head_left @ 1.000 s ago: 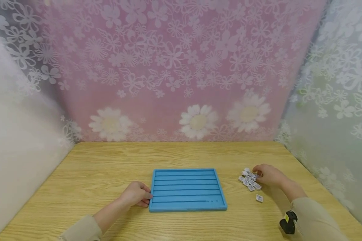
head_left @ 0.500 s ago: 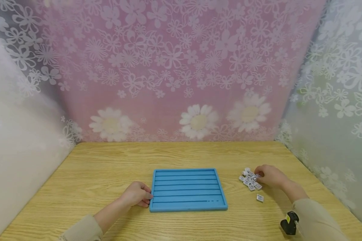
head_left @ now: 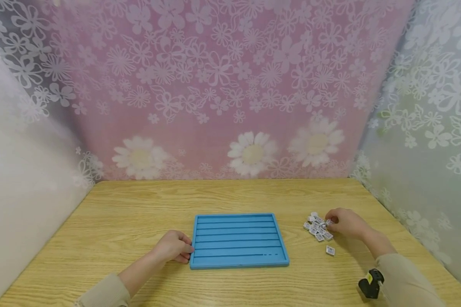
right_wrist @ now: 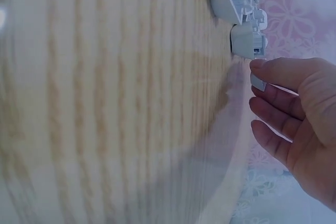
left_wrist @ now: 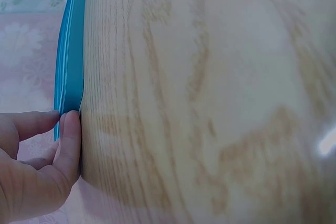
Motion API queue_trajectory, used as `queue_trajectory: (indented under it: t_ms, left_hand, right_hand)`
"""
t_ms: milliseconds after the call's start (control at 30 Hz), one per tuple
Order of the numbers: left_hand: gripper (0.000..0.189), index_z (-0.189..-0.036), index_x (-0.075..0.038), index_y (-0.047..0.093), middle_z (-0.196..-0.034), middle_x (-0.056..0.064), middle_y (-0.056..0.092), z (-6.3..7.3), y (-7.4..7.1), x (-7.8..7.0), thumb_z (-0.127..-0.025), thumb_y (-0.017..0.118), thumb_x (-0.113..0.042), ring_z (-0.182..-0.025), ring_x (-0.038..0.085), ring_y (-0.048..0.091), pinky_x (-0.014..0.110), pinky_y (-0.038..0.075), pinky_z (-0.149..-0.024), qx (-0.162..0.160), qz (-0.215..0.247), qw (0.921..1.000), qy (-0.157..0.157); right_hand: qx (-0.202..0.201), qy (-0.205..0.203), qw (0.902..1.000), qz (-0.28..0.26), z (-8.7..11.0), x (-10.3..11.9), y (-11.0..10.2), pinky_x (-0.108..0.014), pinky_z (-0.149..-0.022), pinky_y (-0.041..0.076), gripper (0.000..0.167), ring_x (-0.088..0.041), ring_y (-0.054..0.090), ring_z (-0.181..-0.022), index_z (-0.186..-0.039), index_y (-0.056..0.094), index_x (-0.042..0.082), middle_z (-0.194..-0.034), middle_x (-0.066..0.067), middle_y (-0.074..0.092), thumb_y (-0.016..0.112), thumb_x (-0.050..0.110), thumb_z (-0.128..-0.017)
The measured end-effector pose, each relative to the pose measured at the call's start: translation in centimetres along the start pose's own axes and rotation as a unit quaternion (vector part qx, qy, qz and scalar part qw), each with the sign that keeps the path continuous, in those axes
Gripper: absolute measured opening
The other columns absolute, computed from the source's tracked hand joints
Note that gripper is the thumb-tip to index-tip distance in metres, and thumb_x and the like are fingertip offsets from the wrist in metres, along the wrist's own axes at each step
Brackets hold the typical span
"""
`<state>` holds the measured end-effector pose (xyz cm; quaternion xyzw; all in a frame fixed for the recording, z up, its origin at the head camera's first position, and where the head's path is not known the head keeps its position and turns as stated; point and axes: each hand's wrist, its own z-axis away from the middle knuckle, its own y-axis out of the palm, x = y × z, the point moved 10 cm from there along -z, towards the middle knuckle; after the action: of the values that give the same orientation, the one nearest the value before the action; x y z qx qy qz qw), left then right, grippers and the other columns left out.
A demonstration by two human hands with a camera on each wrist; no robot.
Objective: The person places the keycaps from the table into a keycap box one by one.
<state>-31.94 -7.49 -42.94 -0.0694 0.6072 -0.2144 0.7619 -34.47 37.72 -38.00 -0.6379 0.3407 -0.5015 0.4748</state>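
In the head view my left hand (head_left: pixel 173 246) is at the left edge of a blue ridged tray (head_left: pixel 240 267). The left wrist view shows its thumb and fingers pinching the corner of the tray (left_wrist: pixel 75 51). My right hand (head_left: pixel 345 222) is at the right side of a small heap of white keycaps (head_left: pixel 315 225). Between thumb and index finger it pinches one keycap (right_wrist: pixel 258 81), while the other fingers are loosely bent. Several keycaps in the heap lie with their hollow undersides up, close beyond the fingertips in the right wrist view.
One keycap (head_left: pixel 330 250) lies apart, nearer the front than the heap. The wooden table (head_left: pixel 146 204) is bounded by a pink flowered curtain (head_left: pixel 199 106) behind and pale sheets at both sides. A black device (head_left: pixel 370 284) is strapped at the right sleeve.
The right hand has drawn slightly right, away from the heap, and the keycap in its pinch shows more clearly. My left hand and the tray have kept their places.
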Motion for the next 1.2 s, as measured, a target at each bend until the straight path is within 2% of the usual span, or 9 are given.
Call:
queue_trajectory:
  t_ms: [400, 567, 767, 967, 1200]
  left_hand:
    - [0.014, -0.090, 0.009, 0.058, -0.073, 0.014, 0.057, 0.2, -0.1, -0.2, -0.079, 0.065, 0.006, -0.059, 0.019, 0.057, 0.033, 0.056, -0.056, -0.003, -0.004, 1.0000, 0.002]
    - [0.014, -0.091, 0.009, 0.059, -0.074, 0.014, 0.056, 0.1, -0.1, -0.1, -0.079, 0.065, 0.006, -0.059, 0.020, 0.057, 0.032, 0.056, -0.056, -0.004, -0.002, 1.0000, 0.000]
    - [0.013, -0.090, 0.009, 0.059, -0.073, 0.014, 0.056, 0.0, -0.2, -0.1, -0.079, 0.065, 0.006, -0.059, 0.019, 0.056, 0.033, 0.056, -0.056, -0.007, -0.001, 1.0000, -0.003]
    - [0.014, -0.090, 0.009, 0.059, -0.072, 0.014, 0.056, 0.1, -0.2, -0.1, -0.079, 0.065, 0.006, -0.059, 0.019, 0.056, 0.033, 0.056, -0.056, -0.007, 0.002, 0.9999, -0.007]
    - [0.014, -0.090, 0.009, 0.059, -0.073, 0.014, 0.057, 0.3, -0.2, -0.3, -0.078, 0.065, 0.006, -0.058, 0.019, 0.056, 0.033, 0.056, -0.056, -0.008, 0.003, 0.9999, -0.007]
  right_hand:
    - [-0.022, 0.017, 0.9981, -0.056, 0.4, 0.6, -0.7, -0.035, -0.064, 0.046, 0.023, -0.018, 0.052, -0.078, -0.101, 0.059, -0.003, -0.086, -0.004, 0.058, 0.064, 0.008, -0.082]
    - [-0.030, 0.007, 0.9965, -0.077, 0.3, 1.5, -1.0, -0.037, -0.068, 0.048, 0.027, -0.023, 0.055, -0.084, -0.108, 0.059, -0.004, -0.094, -0.008, 0.060, 0.063, 0.007, -0.083]
    - [-0.044, 0.001, 0.9952, -0.087, 0.2, 2.7, -1.4, -0.035, -0.067, 0.049, 0.022, -0.022, 0.057, -0.084, -0.104, 0.058, -0.002, -0.093, -0.008, 0.060, 0.063, 0.005, -0.084]
    - [-0.045, -0.017, 0.9927, -0.111, -0.1, 4.2, -1.5, -0.035, -0.070, 0.050, 0.026, -0.025, 0.057, -0.088, -0.109, 0.056, -0.005, -0.098, -0.011, 0.060, 0.061, 0.004, -0.086]
    - [-0.039, -0.032, 0.9884, -0.143, -0.8, 5.7, -1.3, -0.029, -0.069, 0.051, 0.024, -0.023, 0.057, -0.089, -0.109, 0.057, -0.004, -0.098, -0.007, 0.060, 0.060, 0.008, -0.088]
